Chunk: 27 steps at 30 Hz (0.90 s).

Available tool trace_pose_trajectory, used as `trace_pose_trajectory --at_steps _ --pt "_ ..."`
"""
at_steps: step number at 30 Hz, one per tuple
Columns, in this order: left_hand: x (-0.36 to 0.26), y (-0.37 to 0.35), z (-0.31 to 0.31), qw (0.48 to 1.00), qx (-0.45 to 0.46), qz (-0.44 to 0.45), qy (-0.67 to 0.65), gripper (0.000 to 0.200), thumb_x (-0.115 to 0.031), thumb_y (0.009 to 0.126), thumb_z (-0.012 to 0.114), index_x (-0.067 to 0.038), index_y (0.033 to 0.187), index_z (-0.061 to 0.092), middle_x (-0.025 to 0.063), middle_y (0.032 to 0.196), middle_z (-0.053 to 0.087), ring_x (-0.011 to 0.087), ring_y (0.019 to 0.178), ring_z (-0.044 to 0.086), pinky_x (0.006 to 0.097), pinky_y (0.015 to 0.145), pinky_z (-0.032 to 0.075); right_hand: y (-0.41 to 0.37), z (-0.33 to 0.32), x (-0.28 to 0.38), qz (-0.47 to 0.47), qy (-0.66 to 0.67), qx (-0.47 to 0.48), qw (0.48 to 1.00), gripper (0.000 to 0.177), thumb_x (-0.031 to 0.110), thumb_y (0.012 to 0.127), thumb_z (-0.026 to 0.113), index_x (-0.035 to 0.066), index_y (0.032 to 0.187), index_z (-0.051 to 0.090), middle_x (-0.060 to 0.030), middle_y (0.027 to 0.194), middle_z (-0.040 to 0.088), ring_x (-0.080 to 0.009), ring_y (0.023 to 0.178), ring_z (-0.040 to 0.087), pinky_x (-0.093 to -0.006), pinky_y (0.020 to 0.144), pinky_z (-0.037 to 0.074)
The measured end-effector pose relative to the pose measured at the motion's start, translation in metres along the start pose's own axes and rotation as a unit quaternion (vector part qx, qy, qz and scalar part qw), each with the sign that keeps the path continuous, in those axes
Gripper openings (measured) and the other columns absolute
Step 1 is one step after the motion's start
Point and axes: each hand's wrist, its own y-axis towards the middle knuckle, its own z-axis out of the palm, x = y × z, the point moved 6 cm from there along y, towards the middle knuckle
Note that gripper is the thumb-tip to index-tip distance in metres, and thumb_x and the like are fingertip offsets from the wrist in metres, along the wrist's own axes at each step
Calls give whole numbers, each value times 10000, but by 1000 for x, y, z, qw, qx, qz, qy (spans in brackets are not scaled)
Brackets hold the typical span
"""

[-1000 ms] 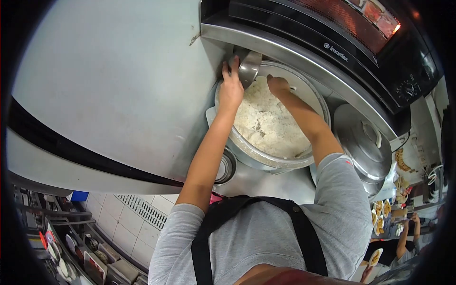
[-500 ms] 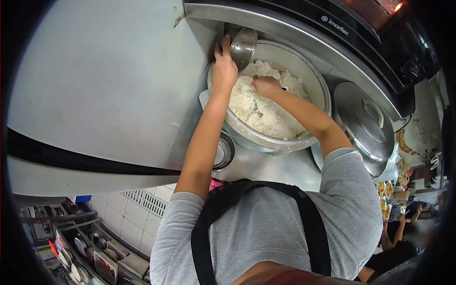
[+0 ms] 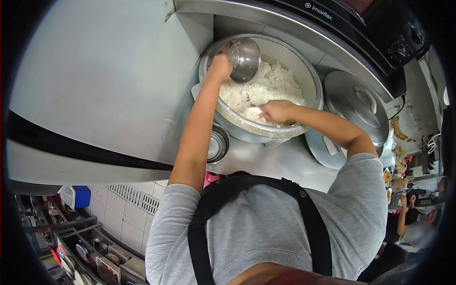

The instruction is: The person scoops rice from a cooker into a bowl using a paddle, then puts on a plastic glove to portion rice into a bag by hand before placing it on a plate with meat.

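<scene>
My left hand [image 3: 222,66] grips a steel bowl [image 3: 246,61] by its rim, tilted over the far left side of a large round pot [image 3: 311,83]. A few grains cling inside the bowl. Cooked white rice [image 3: 280,83] fills much of the pot. Low over the near side of the rice, my right hand [image 3: 278,111] is closed on a white rice paddle [image 3: 255,110], whose blade is partly sunk in the rice. The handle is mostly hidden by my fingers.
Right of the pot lies a big metal lid [image 3: 349,102]. Stacked steel bowls [image 3: 218,144] stand at the near left on the steel counter [image 3: 280,164]. A black oven [image 3: 380,28] sits on a shelf above. Another person [image 3: 418,230] is at the far right.
My right hand has moved with the paddle from the middle of the rice toward the near side. The bowl has come down and slightly nearer over the pot.
</scene>
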Motion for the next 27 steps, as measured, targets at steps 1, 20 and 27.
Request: trace_pose_trajectory --at_steps 1,20,27 --pt "-1 -2 0 996 59 -55 -42 658 34 756 458 -75 1382 286 316 1084 548 387 785 640 407 704 539 -4 -1 -3 -23 20 9 999 329 325 905 452 38 988 590 -203 897 632 -342 840 621 -441 728 475" --pt "7 -6 -1 959 92 -182 -195 599 27 742 436 -15 1331 335 265 1122 554 338 625 662 333 468 561 38 -169 -100 257 -159 -353 885 261 140 883 401 55 1114 488 -175 942 649 -322 850 649 -445 690 518" --pt "2 -4 -5 957 85 -169 -218 614 39 753 430 -14 1352 305 275 1130 547 367 672 660 354 494 572 85 -70 -207 312 -267 -256 875 125 108 794 558 79 866 655 -144 857 674 -286 803 665 -412 639 527"
